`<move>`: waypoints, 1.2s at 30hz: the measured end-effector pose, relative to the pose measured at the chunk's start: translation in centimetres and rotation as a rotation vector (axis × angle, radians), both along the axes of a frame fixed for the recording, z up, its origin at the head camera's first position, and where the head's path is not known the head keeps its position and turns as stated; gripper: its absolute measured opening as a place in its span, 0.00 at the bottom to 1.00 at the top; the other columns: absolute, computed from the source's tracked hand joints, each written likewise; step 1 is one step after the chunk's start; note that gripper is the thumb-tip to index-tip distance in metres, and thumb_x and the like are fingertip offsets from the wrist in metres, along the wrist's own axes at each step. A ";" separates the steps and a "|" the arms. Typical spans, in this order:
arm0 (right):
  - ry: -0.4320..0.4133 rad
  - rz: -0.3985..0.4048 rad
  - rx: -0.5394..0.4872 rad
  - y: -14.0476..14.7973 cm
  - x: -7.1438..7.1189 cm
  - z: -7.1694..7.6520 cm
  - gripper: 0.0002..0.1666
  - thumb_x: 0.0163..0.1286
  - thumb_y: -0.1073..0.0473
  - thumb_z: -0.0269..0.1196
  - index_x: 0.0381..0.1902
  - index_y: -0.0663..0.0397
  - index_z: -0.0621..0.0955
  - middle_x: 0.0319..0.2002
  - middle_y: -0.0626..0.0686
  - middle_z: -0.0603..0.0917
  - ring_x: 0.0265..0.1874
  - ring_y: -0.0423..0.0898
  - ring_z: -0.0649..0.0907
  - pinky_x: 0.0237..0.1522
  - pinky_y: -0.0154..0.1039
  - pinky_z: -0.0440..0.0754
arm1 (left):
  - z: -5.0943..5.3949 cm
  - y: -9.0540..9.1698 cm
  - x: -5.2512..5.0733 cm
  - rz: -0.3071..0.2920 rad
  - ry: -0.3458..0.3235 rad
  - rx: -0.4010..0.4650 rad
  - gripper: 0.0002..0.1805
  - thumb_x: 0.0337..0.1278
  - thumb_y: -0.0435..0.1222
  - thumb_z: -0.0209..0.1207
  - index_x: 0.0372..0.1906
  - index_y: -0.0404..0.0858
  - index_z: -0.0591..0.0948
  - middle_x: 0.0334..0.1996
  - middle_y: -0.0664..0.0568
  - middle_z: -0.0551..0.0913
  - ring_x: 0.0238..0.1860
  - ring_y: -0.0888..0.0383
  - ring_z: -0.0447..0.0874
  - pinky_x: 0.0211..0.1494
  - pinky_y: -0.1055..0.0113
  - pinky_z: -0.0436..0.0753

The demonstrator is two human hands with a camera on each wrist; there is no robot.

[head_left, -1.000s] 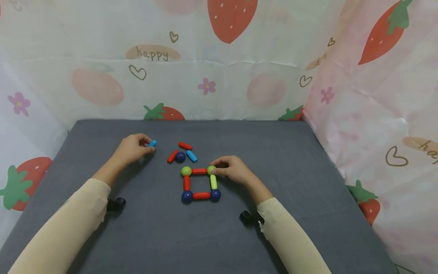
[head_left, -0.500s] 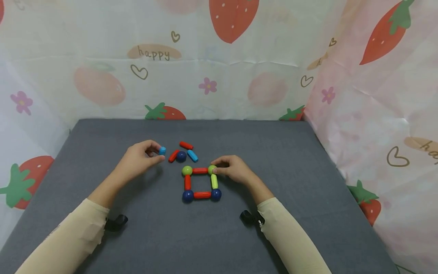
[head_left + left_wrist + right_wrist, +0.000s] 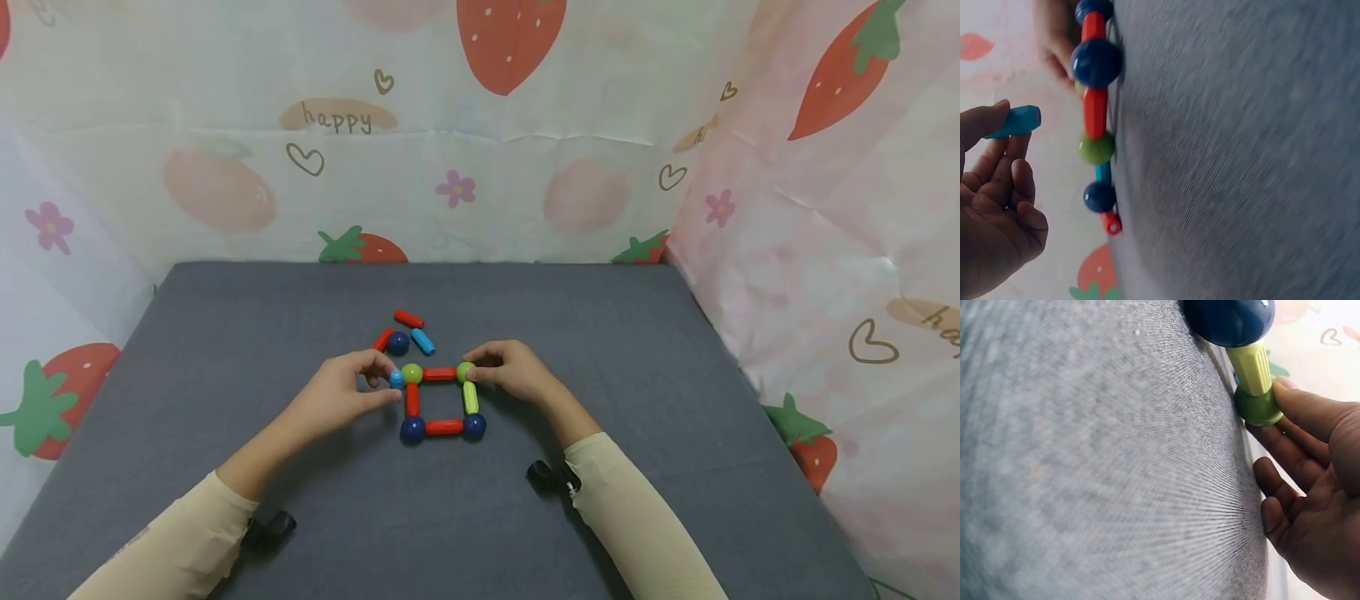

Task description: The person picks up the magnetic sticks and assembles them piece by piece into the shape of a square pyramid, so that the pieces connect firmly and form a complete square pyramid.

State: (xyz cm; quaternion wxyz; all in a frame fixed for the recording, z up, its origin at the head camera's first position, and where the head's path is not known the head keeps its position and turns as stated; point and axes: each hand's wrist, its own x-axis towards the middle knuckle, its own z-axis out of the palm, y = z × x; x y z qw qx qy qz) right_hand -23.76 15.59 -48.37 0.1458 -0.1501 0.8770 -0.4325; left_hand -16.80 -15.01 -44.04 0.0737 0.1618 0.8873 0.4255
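My left hand [image 3: 341, 392] pinches a light blue rod [image 3: 1019, 120] between thumb and fingertips. In the head view it lies by the far left green ball [image 3: 412, 374] of a square frame; the left wrist view shows the rod raised off the cloth. Red rods [image 3: 444, 427] make up three sides of the square, and a yellow-green rod [image 3: 470, 398] is its right side. Dark blue balls [image 3: 412, 430] sit at the near corners. My right hand [image 3: 513, 372] holds the far right green ball [image 3: 1259, 407] between thumb and finger.
Behind the square lie a loose red rod [image 3: 408, 319], a blue rod [image 3: 423, 342], a dark blue ball [image 3: 398, 342] and another red rod [image 3: 383, 339] touching it. Grey cloth covers the table [image 3: 570, 308]; a strawberry-print curtain [image 3: 495, 167] hangs behind it.
My left hand has brought the blue rod rightward and nearer, from left of the loose pieces to the square's far left corner. The right hand has stayed on its green ball.
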 end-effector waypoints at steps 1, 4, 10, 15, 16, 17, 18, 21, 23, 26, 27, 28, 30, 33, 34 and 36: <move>-0.001 -0.001 -0.001 0.0 0.0 0.0 0.15 0.68 0.47 0.72 0.52 0.38 0.89 0.47 0.43 0.88 0.43 0.43 0.82 0.45 0.40 0.80 | -0.1 0.2 0.2 -0.012 -0.001 0.001 0.13 0.59 0.44 0.72 0.46 0.53 0.82 0.41 0.54 0.82 0.45 0.53 0.75 0.34 0.61 0.77; 0.000 -0.003 -0.001 0.0 0.0 0.0 0.15 0.67 0.48 0.72 0.52 0.38 0.89 0.47 0.43 0.88 0.44 0.44 0.82 0.45 0.40 0.80 | -0.3 0.8 0.5 -0.044 0.003 -0.004 0.13 0.58 0.45 0.73 0.45 0.54 0.83 0.43 0.53 0.84 0.45 0.54 0.76 0.38 0.60 0.78; -0.002 -0.002 0.000 -0.1 0.1 0.1 0.16 0.67 0.47 0.72 0.52 0.38 0.89 0.48 0.43 0.88 0.45 0.43 0.82 0.47 0.41 0.81 | -0.8 1.4 0.8 -0.083 -0.004 -0.032 0.11 0.58 0.44 0.74 0.42 0.54 0.84 0.43 0.53 0.84 0.43 0.55 0.76 0.41 0.61 0.77; -0.002 -0.009 0.006 -0.1 0.0 0.0 0.15 0.67 0.47 0.72 0.51 0.38 0.89 0.48 0.43 0.88 0.45 0.43 0.83 0.48 0.41 0.81 | -1.2 1.7 0.7 -0.100 -0.022 -0.059 0.11 0.56 0.44 0.75 0.41 0.55 0.83 0.38 0.56 0.81 0.41 0.56 0.76 0.36 0.62 0.79; -0.002 -0.009 0.006 -0.1 0.0 0.0 0.15 0.67 0.48 0.72 0.51 0.38 0.89 0.47 0.43 0.88 0.45 0.43 0.83 0.48 0.41 0.81 | -1.3 1.7 0.7 -0.102 -0.027 -0.059 0.12 0.56 0.44 0.75 0.41 0.55 0.83 0.38 0.57 0.81 0.41 0.56 0.76 0.35 0.62 0.79; -0.002 -0.009 0.008 -0.1 0.0 0.0 0.15 0.67 0.48 0.72 0.51 0.37 0.89 0.47 0.42 0.88 0.45 0.43 0.83 0.48 0.41 0.81 | -1.3 1.7 0.7 -0.106 -0.027 -0.063 0.12 0.56 0.44 0.75 0.41 0.55 0.83 0.38 0.57 0.81 0.40 0.56 0.76 0.35 0.63 0.79; -0.002 -0.008 0.008 -0.1 0.0 0.0 0.15 0.67 0.48 0.72 0.51 0.37 0.89 0.47 0.42 0.88 0.45 0.43 0.83 0.47 0.41 0.81 | -1.3 1.8 0.7 -0.109 -0.029 -0.064 0.11 0.56 0.44 0.75 0.41 0.55 0.83 0.38 0.56 0.81 0.40 0.56 0.76 0.34 0.63 0.79; -0.003 -0.006 0.008 -0.1 0.0 0.2 0.14 0.67 0.48 0.72 0.50 0.37 0.89 0.47 0.42 0.88 0.44 0.44 0.83 0.47 0.42 0.81 | -1.2 1.9 0.7 -0.120 -0.026 -0.065 0.11 0.56 0.44 0.75 0.41 0.55 0.84 0.38 0.55 0.81 0.40 0.56 0.76 0.36 0.63 0.79; -0.001 -0.005 0.010 -0.2 0.0 0.2 0.14 0.68 0.48 0.72 0.51 0.37 0.89 0.47 0.42 0.88 0.44 0.44 0.83 0.47 0.42 0.81 | -1.2 2.0 0.8 -0.129 -0.021 -0.069 0.11 0.56 0.44 0.74 0.42 0.54 0.84 0.39 0.54 0.82 0.40 0.56 0.76 0.38 0.63 0.79; 0.001 -0.001 0.012 -0.3 0.0 0.2 0.14 0.68 0.47 0.71 0.51 0.37 0.89 0.48 0.43 0.87 0.45 0.43 0.83 0.48 0.42 0.81 | -1.3 2.1 0.8 -0.139 -0.009 -0.074 0.12 0.56 0.44 0.75 0.42 0.53 0.84 0.38 0.54 0.82 0.40 0.56 0.76 0.40 0.63 0.78; 0.002 0.000 0.013 -0.3 0.0 0.2 0.15 0.69 0.47 0.71 0.52 0.37 0.89 0.48 0.43 0.87 0.45 0.43 0.83 0.48 0.42 0.81 | -1.3 2.1 0.8 -0.139 -0.006 -0.077 0.12 0.56 0.44 0.75 0.42 0.54 0.84 0.38 0.54 0.82 0.40 0.56 0.76 0.40 0.63 0.78; 0.001 0.000 0.014 -0.3 0.0 0.2 0.15 0.69 0.47 0.71 0.52 0.37 0.88 0.49 0.43 0.87 0.46 0.43 0.83 0.49 0.42 0.81 | -1.3 2.1 0.9 -0.140 -0.007 -0.078 0.12 0.56 0.44 0.75 0.42 0.54 0.84 0.38 0.54 0.81 0.40 0.56 0.76 0.40 0.63 0.78; 0.000 0.002 0.014 -0.3 -0.1 0.2 0.15 0.69 0.47 0.71 0.52 0.38 0.88 0.49 0.43 0.87 0.46 0.43 0.83 0.49 0.42 0.81 | -1.3 2.2 0.9 -0.142 -0.004 -0.080 0.12 0.56 0.44 0.75 0.42 0.54 0.84 0.37 0.54 0.81 0.39 0.56 0.76 0.39 0.63 0.77; 0.002 0.008 0.010 -0.4 -0.1 0.2 0.15 0.69 0.47 0.70 0.53 0.38 0.88 0.50 0.43 0.87 0.46 0.43 0.83 0.49 0.43 0.81 | -1.3 2.4 1.0 -0.143 -0.005 -0.078 0.12 0.56 0.43 0.75 0.42 0.54 0.84 0.36 0.55 0.81 0.40 0.55 0.77 0.39 0.64 0.77; 0.003 0.012 0.010 -0.4 -0.1 0.2 0.15 0.69 0.47 0.70 0.53 0.38 0.88 0.50 0.43 0.87 0.46 0.43 0.83 0.49 0.43 0.81 | -1.3 2.4 1.0 -0.146 -0.005 -0.077 0.12 0.56 0.43 0.75 0.42 0.54 0.84 0.36 0.55 0.81 0.40 0.55 0.77 0.38 0.64 0.77; 0.006 0.023 0.009 -0.4 -0.2 0.2 0.16 0.70 0.48 0.70 0.54 0.39 0.88 0.51 0.43 0.87 0.47 0.43 0.83 0.50 0.43 0.81 | -1.3 2.6 1.1 -0.151 -0.003 -0.075 0.12 0.56 0.43 0.75 0.42 0.54 0.84 0.36 0.55 0.81 0.39 0.55 0.77 0.38 0.64 0.77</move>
